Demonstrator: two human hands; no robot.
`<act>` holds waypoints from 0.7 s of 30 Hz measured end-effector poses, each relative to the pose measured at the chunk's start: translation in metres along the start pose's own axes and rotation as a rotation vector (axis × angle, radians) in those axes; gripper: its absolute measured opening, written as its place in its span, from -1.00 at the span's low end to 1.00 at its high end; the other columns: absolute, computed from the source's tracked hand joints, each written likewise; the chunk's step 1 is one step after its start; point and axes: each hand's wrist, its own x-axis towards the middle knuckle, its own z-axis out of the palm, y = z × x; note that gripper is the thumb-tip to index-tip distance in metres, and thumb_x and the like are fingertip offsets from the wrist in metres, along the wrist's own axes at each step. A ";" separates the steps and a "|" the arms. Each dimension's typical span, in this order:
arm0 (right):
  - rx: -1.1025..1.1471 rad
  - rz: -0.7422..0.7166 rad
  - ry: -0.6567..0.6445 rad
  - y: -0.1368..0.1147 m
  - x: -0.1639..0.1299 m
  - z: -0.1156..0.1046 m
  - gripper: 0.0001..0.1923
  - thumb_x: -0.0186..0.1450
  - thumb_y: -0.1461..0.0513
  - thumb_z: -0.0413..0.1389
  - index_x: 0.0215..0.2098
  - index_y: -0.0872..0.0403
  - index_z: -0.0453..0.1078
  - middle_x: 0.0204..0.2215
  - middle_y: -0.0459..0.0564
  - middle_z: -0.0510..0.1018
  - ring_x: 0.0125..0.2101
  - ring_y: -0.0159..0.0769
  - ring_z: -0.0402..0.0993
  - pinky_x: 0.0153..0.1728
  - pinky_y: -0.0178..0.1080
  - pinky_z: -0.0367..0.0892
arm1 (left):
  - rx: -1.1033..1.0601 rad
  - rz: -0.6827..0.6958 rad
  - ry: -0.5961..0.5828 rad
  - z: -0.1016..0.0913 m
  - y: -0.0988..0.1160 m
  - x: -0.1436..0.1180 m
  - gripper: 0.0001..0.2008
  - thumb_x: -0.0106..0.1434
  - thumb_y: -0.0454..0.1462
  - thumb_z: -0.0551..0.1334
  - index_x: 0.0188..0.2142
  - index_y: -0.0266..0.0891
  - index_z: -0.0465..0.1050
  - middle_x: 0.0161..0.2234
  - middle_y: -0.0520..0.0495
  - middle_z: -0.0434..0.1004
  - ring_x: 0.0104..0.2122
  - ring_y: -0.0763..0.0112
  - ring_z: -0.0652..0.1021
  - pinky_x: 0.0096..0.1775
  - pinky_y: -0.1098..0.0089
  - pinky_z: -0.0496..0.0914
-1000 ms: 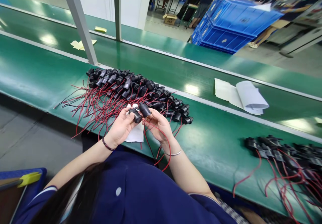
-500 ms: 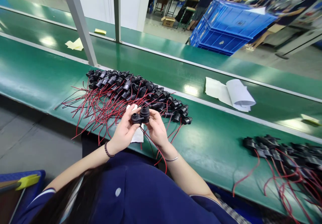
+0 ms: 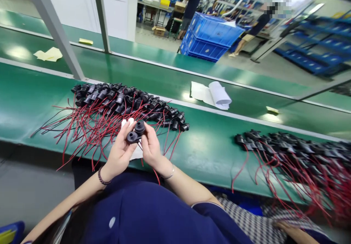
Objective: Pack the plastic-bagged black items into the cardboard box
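Note:
A black plastic part with two round ports [image 3: 139, 128], which looks like a small water pump, is between my two hands above the bench's front edge. My left hand [image 3: 120, 149] is closed on its left side, fingers behind and thumb in front. My right hand [image 3: 151, 148] grips the right side. The ports face up toward me, and red wire hangs below my right hand. Just behind my hands lies a heap of similar black pumps [image 3: 117, 97], their red and black wires trailing to the front edge. A white sheet [image 3: 137, 153] shows partly beneath my hands.
More wired pumps [image 3: 285, 145] lie on the green bench [image 3: 203, 152] at right, near another person's forearm [image 3: 296, 233]. Curled white paper [image 3: 219, 95] rests beyond the rail. A grey post [image 3: 56, 28] rises at left. Blue crates [image 3: 208, 35] and people stand farther back.
The view has swung to the right, bringing more of the right heap and a person's forearm into sight. Between my hands the pump has tipped, so both ports now point more toward me.

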 end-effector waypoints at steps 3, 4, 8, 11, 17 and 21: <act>-0.024 -0.007 -0.046 -0.001 -0.002 0.002 -0.42 0.55 0.14 -0.10 0.50 -0.04 -0.04 0.27 0.18 0.34 0.25 -0.12 0.30 0.28 0.03 0.32 | -0.070 -0.080 0.043 0.001 0.000 -0.001 -0.33 0.45 -0.30 0.24 0.46 0.07 0.08 0.48 -0.14 0.03 0.44 0.19 0.14 0.40 0.22 0.17; -0.017 -0.003 -0.074 -0.001 -0.003 0.002 -0.38 0.55 0.12 -0.10 0.52 -0.04 -0.11 0.29 0.20 0.30 0.27 -0.10 0.27 0.28 0.05 0.32 | -0.094 -0.111 0.061 0.002 0.000 -0.002 -0.33 0.44 -0.29 0.25 0.46 0.04 0.09 0.48 -0.14 0.01 0.45 0.19 0.11 0.41 0.23 0.16; 0.002 -0.050 -0.199 0.006 -0.010 0.004 -0.15 0.47 0.06 0.00 0.55 0.02 -0.35 0.37 0.28 0.13 0.34 0.04 0.13 0.32 0.19 0.23 | -0.188 -0.203 0.100 0.006 0.001 -0.003 -0.32 0.40 -0.24 0.29 0.44 0.03 0.12 0.51 -0.09 -0.07 0.48 0.20 0.01 0.44 0.21 0.04; -0.015 -0.098 -0.227 0.011 -0.013 0.005 -0.05 0.40 0.09 0.09 0.55 0.02 -0.38 0.38 0.29 0.11 0.35 0.11 0.11 0.33 0.25 0.18 | -0.178 -0.192 0.066 0.008 0.002 -0.003 -0.26 0.37 -0.25 0.31 0.46 0.02 0.07 0.52 -0.09 -0.16 0.49 0.16 -0.04 0.46 0.13 -0.08; 0.066 -0.100 -0.142 0.014 -0.013 0.002 -0.12 0.39 0.15 0.20 0.53 -0.15 -0.15 0.32 0.18 0.22 0.28 0.06 0.24 0.27 0.18 0.29 | -0.079 -0.193 -0.065 0.008 0.008 0.000 -0.13 0.26 -0.37 0.34 0.47 -0.04 0.04 0.49 -0.20 -0.02 0.46 0.07 0.06 0.45 0.03 -0.01; 0.028 -0.107 -0.123 0.019 -0.015 0.004 -0.13 0.39 0.08 0.22 0.52 -0.14 -0.13 0.28 0.20 0.25 0.25 0.06 0.27 0.25 0.17 0.32 | 0.039 -0.216 -0.084 0.006 0.009 -0.003 0.00 0.15 -0.38 0.44 0.48 0.01 0.00 0.51 -0.21 -0.12 0.46 -0.03 0.07 0.43 -0.09 -0.03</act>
